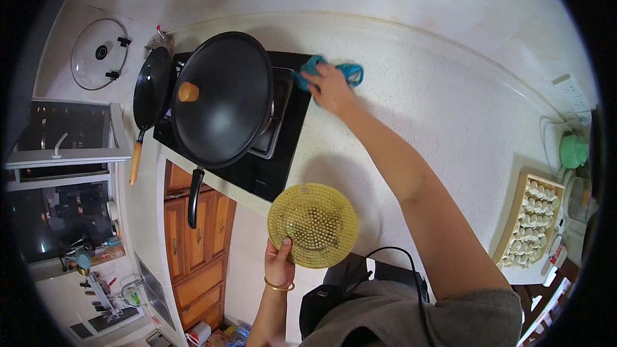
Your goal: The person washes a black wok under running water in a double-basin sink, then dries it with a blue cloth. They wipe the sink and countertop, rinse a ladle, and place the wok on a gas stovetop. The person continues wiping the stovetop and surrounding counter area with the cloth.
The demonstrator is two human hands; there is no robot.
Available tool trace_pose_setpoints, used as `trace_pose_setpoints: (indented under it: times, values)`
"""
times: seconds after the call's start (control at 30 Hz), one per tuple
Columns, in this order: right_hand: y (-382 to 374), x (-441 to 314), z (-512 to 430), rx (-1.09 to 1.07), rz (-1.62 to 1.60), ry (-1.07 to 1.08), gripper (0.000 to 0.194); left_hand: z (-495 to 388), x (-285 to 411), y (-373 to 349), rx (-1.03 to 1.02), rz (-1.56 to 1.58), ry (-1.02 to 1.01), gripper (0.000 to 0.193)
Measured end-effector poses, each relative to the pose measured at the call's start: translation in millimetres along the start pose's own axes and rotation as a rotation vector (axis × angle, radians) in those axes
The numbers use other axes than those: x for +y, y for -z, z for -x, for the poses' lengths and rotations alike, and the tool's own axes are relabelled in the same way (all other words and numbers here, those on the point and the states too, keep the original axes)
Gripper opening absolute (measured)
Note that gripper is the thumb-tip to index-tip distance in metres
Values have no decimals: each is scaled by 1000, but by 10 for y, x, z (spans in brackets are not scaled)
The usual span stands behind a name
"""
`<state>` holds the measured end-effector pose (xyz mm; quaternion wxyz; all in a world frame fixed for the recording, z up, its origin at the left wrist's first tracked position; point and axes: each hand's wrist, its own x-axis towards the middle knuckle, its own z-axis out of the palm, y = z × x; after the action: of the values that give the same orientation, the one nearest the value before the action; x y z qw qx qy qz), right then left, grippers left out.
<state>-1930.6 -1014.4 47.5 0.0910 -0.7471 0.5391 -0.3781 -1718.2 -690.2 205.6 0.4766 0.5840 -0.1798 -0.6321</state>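
Observation:
My left hand (280, 260) grips the rim of a round yellow perforated plastic basket (313, 225), its thumb on the near side, held over the counter's front edge. A gold bangle is on that wrist. My right hand (330, 87) presses a blue cloth (351, 74) onto the pale countertop (409, 106) at the back right corner of the black gas hob (262, 178). Part of the cloth sticks out on either side of the fingers. On the hob stands a wok with a long black handle (194, 197), covered by a black domed lid (224, 101) with a wooden knob.
A dark pan with a wooden handle (136, 161) stands left of the wok. A glass lid (99, 58) hangs on the wall. Far right are an egg tray (532, 219), a green appliance (573, 150) and wall sockets (571, 90). Wooden cabinets (197, 250) lie below the counter.

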Motion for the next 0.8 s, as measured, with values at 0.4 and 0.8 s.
trace_pose_setpoints:
  times: [0.4, 0.8]
  values:
    - [2, -516, 169, -46, 240, -90, 50, 434, 86, 503, 142, 132, -53, 34]
    - [8, -1489, 970, -248, 33, 18, 43, 725, -97, 936, 227, 291, -105, 35]
